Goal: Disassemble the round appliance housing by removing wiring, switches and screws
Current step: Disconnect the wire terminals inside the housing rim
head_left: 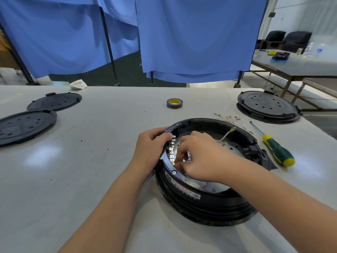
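The round housing [206, 199] is steadied at its rim by the curled left hand [151, 143], while just inside that grip something hidden at the terminal strip [172, 148] is pinched by the right hand [198, 156]: wiring removal, calling next for a straight, careful pull.

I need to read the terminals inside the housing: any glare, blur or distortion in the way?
Head view: bright glare sits on the metal parts under the right hand inside the housing; soft light patches on the table; wide-angle bending curves the table edge; the bottles far right are blurred.
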`<move>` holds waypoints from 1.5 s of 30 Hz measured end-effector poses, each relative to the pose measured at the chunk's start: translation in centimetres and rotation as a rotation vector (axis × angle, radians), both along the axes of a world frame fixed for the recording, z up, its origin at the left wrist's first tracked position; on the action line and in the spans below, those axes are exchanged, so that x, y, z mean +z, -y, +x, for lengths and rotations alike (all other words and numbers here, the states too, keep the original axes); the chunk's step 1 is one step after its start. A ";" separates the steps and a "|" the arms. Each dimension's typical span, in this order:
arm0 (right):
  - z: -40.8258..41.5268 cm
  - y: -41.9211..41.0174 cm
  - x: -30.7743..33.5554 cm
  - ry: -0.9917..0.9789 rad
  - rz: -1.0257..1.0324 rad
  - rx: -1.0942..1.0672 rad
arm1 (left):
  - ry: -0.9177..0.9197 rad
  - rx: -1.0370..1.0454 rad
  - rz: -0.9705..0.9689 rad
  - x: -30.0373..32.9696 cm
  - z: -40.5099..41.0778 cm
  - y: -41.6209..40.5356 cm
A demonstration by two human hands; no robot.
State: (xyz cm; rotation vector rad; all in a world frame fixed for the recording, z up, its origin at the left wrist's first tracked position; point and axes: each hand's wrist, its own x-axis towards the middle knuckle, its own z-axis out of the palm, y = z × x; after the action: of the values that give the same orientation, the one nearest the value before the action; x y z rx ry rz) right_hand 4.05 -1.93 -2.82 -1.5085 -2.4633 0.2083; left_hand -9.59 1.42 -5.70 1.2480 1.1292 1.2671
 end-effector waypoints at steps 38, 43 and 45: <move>-0.1 0.1 -0.1 0.081 -0.025 0.016 | 0.003 0.001 -0.008 -0.2 0.0 -0.3; 0.1 0.1 -0.2 0.110 0.041 0.045 | 0.011 -0.002 -0.005 -0.2 0.0 -0.3; 0.1 0.0 -0.2 0.123 0.071 0.057 | 0.015 -0.001 -0.004 -0.2 0.0 -0.2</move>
State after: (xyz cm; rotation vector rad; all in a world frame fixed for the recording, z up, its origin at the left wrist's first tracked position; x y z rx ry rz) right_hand 4.17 -1.93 -3.03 -1.4644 -2.5815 0.0387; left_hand -9.61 1.61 -5.89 1.2344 1.1196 1.2707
